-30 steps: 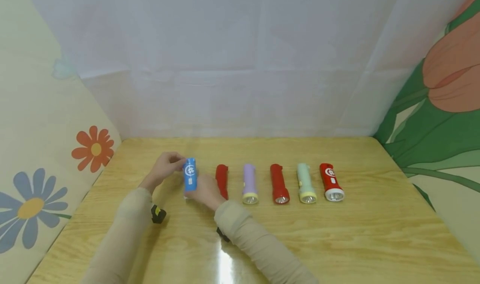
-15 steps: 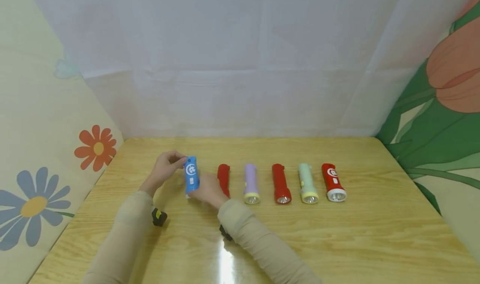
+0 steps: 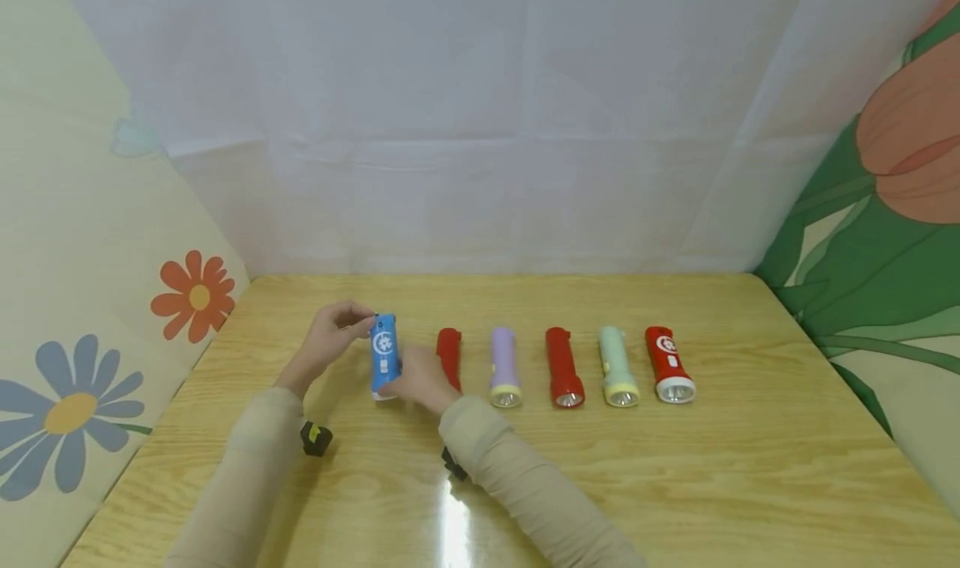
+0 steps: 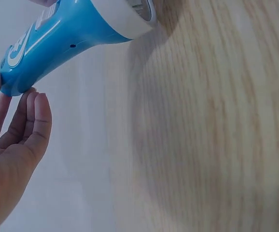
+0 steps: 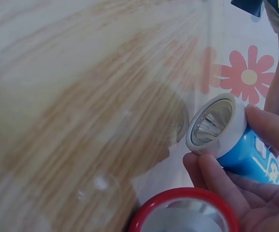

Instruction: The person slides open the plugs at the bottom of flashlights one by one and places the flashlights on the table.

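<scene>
Blue torch [image 3: 384, 353], probably light and slick, best held mid-length, is pinched at eleven o'clock by left grip [image 3: 330, 337], five by right grip [image 3: 423, 377].

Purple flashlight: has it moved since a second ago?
No: against the table's far edge, the purple flashlight keeps its place; only the view shifted slightly.

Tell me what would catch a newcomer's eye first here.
Likely the blue flashlight, held by its narrow end in the left hand and its lamp end in the right hand. To its right, three red flashlights, a purple one and a mint one lie on the table. A large flower print spans the right edge.
</scene>
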`<state>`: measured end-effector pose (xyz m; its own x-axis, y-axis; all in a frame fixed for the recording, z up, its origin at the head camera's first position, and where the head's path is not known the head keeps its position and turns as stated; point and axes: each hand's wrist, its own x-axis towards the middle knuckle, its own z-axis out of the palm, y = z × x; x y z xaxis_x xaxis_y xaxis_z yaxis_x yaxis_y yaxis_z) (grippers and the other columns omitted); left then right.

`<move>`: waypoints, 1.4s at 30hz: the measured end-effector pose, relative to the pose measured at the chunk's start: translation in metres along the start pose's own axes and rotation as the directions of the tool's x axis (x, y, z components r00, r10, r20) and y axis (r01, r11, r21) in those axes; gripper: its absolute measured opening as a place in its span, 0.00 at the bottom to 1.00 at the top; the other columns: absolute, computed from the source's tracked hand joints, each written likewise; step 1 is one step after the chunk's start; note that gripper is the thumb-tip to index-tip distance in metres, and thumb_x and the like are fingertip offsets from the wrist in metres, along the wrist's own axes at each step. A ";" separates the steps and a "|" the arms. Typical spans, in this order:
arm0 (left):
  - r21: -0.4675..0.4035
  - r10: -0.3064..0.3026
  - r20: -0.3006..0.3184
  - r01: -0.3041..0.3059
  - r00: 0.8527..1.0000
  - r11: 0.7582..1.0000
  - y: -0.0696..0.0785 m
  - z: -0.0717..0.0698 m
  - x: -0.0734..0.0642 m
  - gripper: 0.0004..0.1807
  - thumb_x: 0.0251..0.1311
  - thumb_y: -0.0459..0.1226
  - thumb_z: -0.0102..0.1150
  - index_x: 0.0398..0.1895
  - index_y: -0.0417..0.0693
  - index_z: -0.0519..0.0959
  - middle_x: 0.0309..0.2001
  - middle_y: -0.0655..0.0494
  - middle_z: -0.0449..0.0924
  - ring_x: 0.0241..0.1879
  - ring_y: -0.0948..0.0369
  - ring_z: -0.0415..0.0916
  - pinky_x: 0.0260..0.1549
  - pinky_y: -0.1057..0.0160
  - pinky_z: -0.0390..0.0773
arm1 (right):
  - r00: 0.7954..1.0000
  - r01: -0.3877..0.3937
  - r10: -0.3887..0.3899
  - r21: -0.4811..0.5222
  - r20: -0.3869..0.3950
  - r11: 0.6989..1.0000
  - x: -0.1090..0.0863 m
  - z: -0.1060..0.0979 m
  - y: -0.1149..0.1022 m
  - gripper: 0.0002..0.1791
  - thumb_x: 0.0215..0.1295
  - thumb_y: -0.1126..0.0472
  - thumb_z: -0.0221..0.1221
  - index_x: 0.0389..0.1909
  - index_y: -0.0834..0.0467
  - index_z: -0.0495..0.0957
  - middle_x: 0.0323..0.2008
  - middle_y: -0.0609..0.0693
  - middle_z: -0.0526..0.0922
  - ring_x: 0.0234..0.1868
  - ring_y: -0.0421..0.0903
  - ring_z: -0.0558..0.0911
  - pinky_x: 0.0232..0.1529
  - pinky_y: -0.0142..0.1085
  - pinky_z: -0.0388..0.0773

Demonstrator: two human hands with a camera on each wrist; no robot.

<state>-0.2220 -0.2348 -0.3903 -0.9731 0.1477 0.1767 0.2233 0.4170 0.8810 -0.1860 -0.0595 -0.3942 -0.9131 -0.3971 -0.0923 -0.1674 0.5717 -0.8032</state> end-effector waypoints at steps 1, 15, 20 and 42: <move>-0.004 -0.001 0.006 0.002 1.000 1.000 0.000 -0.001 0.000 0.13 0.61 0.34 0.54 0.42 0.31 0.74 0.41 0.39 0.77 0.35 0.62 0.76 0.39 0.64 0.76 | 1.000 0.000 0.000 -0.006 -0.002 1.000 0.000 0.000 0.000 0.23 0.43 0.63 0.70 0.42 0.63 0.75 0.29 0.49 0.79 0.28 0.41 0.77 0.30 0.30 0.75; -0.061 -0.070 0.053 0.074 0.996 0.995 0.005 -0.005 -0.006 0.21 0.60 0.42 0.55 0.48 0.31 0.73 0.42 0.44 0.79 0.37 0.62 0.77 0.48 0.51 0.71 | 0.998 0.014 -0.023 -0.138 -0.058 0.990 -0.002 0.005 -0.002 0.17 0.43 0.61 0.71 0.34 0.62 0.77 0.23 0.47 0.77 0.23 0.40 0.74 0.27 0.29 0.73; -0.022 -0.064 0.062 0.066 0.996 0.998 0.005 -0.006 -0.007 0.21 0.56 0.40 0.60 0.48 0.34 0.75 0.43 0.46 0.79 0.41 0.59 0.74 0.49 0.51 0.70 | 0.998 0.004 -0.012 -0.130 -0.067 0.992 -0.004 0.005 -0.001 0.16 0.43 0.61 0.71 0.32 0.62 0.77 0.21 0.47 0.76 0.22 0.41 0.73 0.25 0.29 0.72; -0.069 0.058 0.098 -0.051 0.993 0.996 0.012 -0.006 -0.017 0.16 0.55 0.33 0.60 0.44 0.31 0.75 0.40 0.48 0.78 0.39 0.62 0.73 0.42 0.65 0.76 | 0.997 -0.027 0.018 -0.123 -0.077 0.992 0.002 0.003 0.003 0.13 0.50 0.59 0.67 0.33 0.62 0.76 0.26 0.49 0.79 0.26 0.41 0.77 0.27 0.29 0.74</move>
<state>-0.2033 -0.2373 -0.3799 -0.9482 0.2591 0.1835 0.2686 0.3460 0.8990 -0.1875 -0.0609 -0.3981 -0.9419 -0.3303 -0.0606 -0.1870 0.6659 -0.7222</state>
